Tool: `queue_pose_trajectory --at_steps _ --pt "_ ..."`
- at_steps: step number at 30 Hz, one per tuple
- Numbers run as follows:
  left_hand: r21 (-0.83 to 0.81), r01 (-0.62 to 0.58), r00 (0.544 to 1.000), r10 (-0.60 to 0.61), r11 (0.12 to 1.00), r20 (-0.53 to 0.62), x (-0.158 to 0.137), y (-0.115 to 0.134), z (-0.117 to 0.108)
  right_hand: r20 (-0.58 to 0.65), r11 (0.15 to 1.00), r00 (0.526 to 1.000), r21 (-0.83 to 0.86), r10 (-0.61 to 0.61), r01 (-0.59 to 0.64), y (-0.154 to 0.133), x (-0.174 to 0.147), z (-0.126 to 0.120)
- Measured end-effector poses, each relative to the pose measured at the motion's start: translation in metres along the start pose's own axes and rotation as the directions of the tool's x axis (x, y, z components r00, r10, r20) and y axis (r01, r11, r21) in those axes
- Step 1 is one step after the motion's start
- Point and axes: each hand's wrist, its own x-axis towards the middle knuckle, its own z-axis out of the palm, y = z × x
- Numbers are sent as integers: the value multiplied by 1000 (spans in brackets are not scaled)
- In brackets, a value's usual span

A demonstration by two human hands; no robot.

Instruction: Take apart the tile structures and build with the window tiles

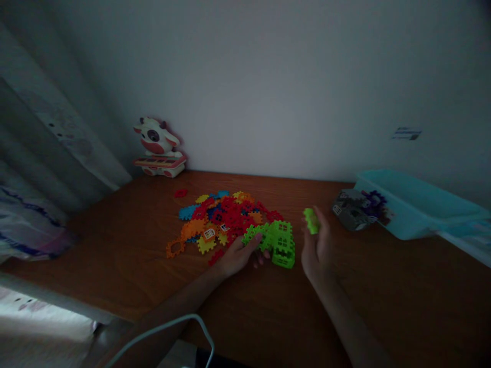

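Observation:
My left hand [241, 255] grips the left end of a bright green structure [283, 240] made of notched interlocking plastic tiles, some with window openings. To the right of it, my right hand [319, 250] is raised over the table with a single yellow-green notched tile [311, 221] held between thumb and fingers. A gap separates that tile from the green structure. Behind and left of my left hand lies a heap of loose interlocking tiles [230, 212] in red, orange, yellow and blue.
A cow-shaped toy keyboard [159, 148] stands at the back left of the wooden table [130, 230]. At right are a grey block assembly [351, 209], purple gear-like pieces [374, 203] and a turquoise bin [414, 220]. A pale cable [172, 322] crosses before my left forearm.

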Motion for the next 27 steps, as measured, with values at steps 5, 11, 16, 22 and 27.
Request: queue_pose_trajectory --at_steps 5,11,16,22,27 --pt "-21 32 998 -33 999 -50 -4 0 1 563 858 769 -190 -304 478 -20 -22 16" --pt "-267 67 995 -84 961 -51 0 -10 -3 640 825 722 -241 -261 511 -21 -21 14" --pt "-373 76 992 -108 925 -67 2 -12 -2 645 815 715 -242 -270 527 -14 -19 11" --pt "-395 139 988 -154 908 -7 1 -4 -2 655 796 699 -245 -285 554 -17 -22 16" --pt "-258 90 996 -91 962 10 -1 -3 -1 666 791 683 -228 -299 568 -19 -21 16"
